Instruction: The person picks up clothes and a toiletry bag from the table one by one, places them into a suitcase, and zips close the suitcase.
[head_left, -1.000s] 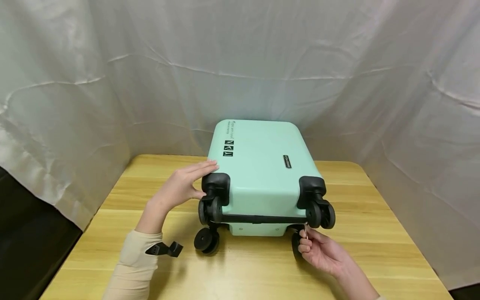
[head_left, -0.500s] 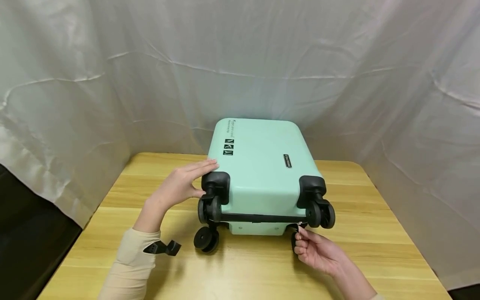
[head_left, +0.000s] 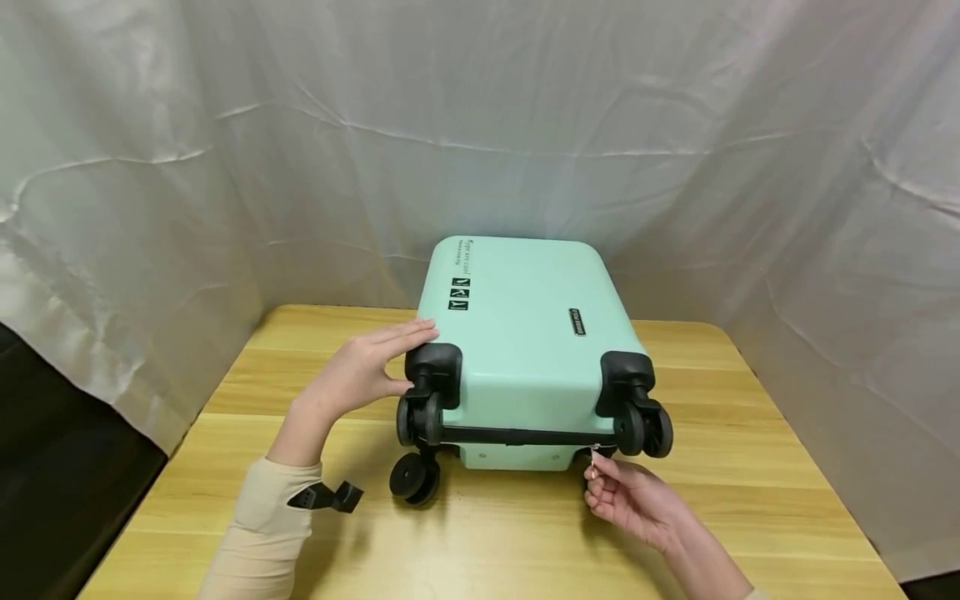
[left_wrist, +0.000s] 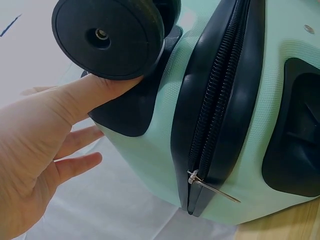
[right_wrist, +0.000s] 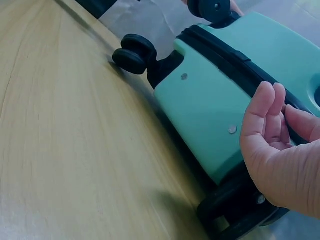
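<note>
A mint-green suitcase lies flat in the head view, its wheeled end facing me. My left hand rests on its left corner, fingers straight over the shell. In the left wrist view the thumb lies against the black corner guard just under a wheel. With thumb and fingers my right hand pinches a small metal zipper pull below the right upper wheel. Another zipper pull hangs from the black zipper, its teeth visible, in the left wrist view.
The suitcase stands on a wooden table on its lower wheels. Pale grey curtains close off the back and sides. A black wrist-camera mount sticks out from the left sleeve.
My right hand has moved a little to the left along the suitcase's lower edge, with the zipper pull in its fingers. The left hand has stayed on the corner.
</note>
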